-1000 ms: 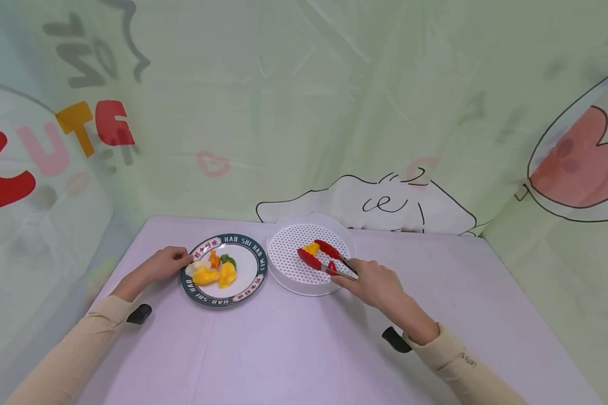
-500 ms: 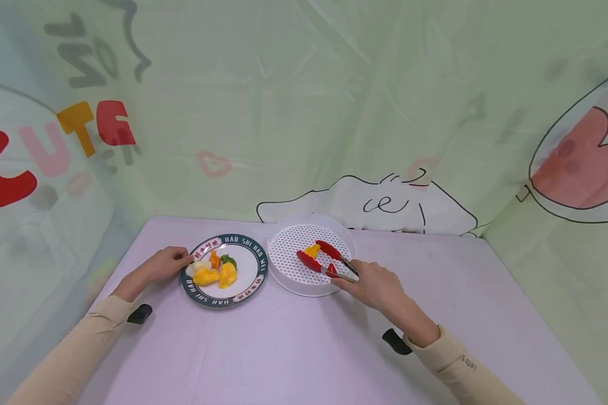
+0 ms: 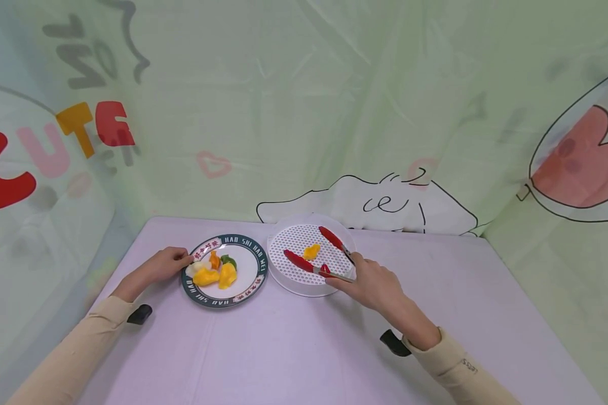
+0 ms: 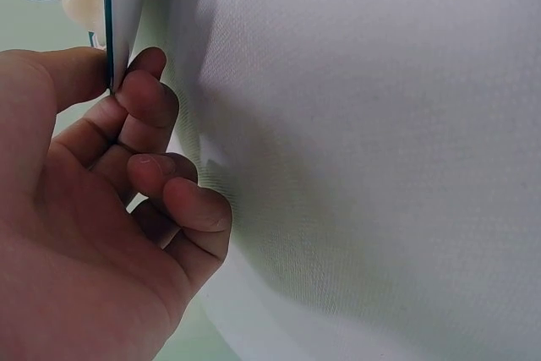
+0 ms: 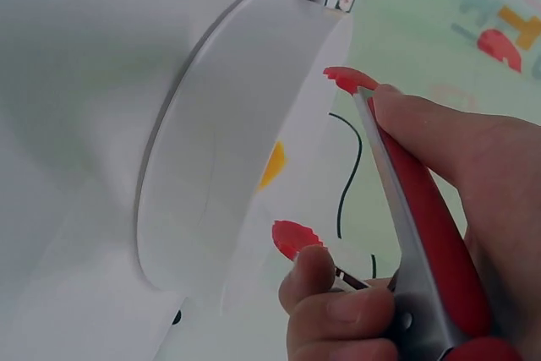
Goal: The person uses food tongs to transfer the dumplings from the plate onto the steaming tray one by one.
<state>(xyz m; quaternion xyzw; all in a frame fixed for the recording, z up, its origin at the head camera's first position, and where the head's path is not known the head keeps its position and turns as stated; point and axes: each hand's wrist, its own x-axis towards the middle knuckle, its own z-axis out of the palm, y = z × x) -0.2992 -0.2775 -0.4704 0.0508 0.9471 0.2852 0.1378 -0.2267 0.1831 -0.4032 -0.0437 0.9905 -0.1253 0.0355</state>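
My left hand (image 3: 168,263) pinches the left rim of a green-rimmed white plate (image 3: 247,260) between thumb and fingers; the left wrist view shows its edge in the grip. On the plate lie white, orange, green and yellow dumpling-like pieces (image 3: 205,276). My right hand (image 3: 374,281) holds red-tipped metal tongs (image 3: 299,261) over a round white tray with a perforated floor (image 3: 293,239). The tongs' arms are spread wide, their tips on either side of a single yellow dumpling-like piece (image 3: 312,251) on that floor, apart from it.
Plate and tray stand side by side, nearly touching, toward the back of a table with a pale cloth (image 3: 263,349). A printed green curtain (image 3: 304,112) rises behind and on both sides. A black object (image 3: 395,343) sits beside the right wrist.
The tongs have spread apart around the yellow piece, which now lies free of both tips on the perforated floor. My left hand and the plate have stayed put.
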